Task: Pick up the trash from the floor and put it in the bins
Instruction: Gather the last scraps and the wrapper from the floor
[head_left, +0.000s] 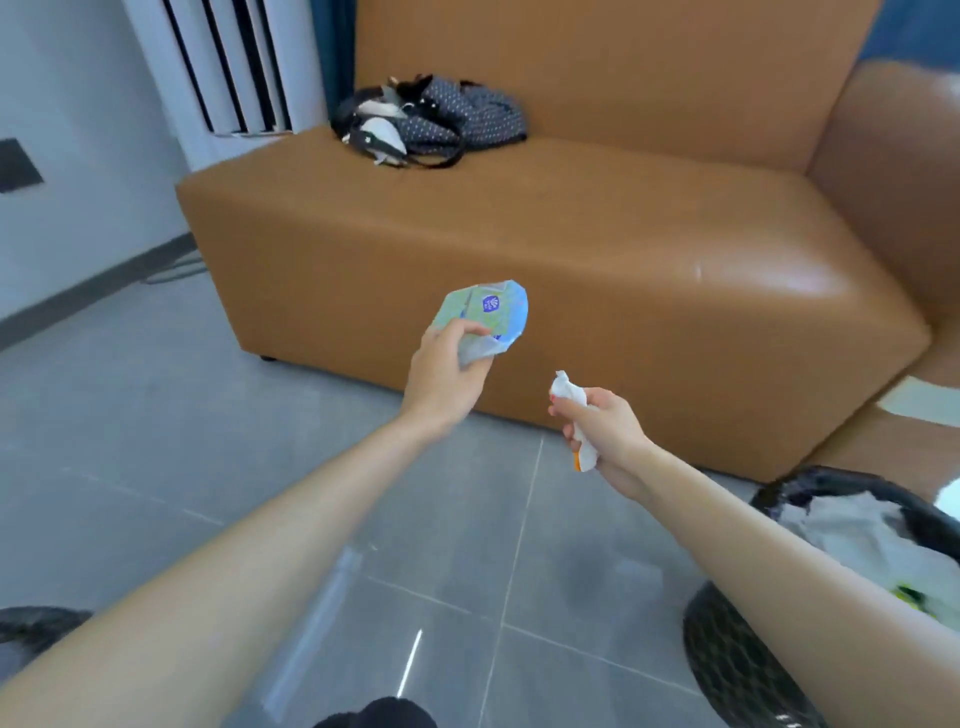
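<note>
The person's left hand (444, 366) is raised in front of a brown sofa (571, 249), its fingers and thumb curled round the lower end of a crumpled green and blue packet (485, 312), which sticks up above the knuckles and is clear of the floor. The right hand (605, 428) is held a little lower and to the right, closed round a scrunched white wrapper (569, 389); one end of the wrapper pokes out above the thumb and the other, with an orange edge, hangs below the palm. The two hands are near each other but apart. A black mesh bin (727, 660) stands on the grey tiled floor (156, 467) at the lower right, partly hidden by the right forearm, with a pale liner or paper showing inside it. On the sofa seat, well behind the hands, lies a dark spotted bag (441, 119). A white radiator-like unit (234, 67) stands against the wall left of the sofa.
</note>
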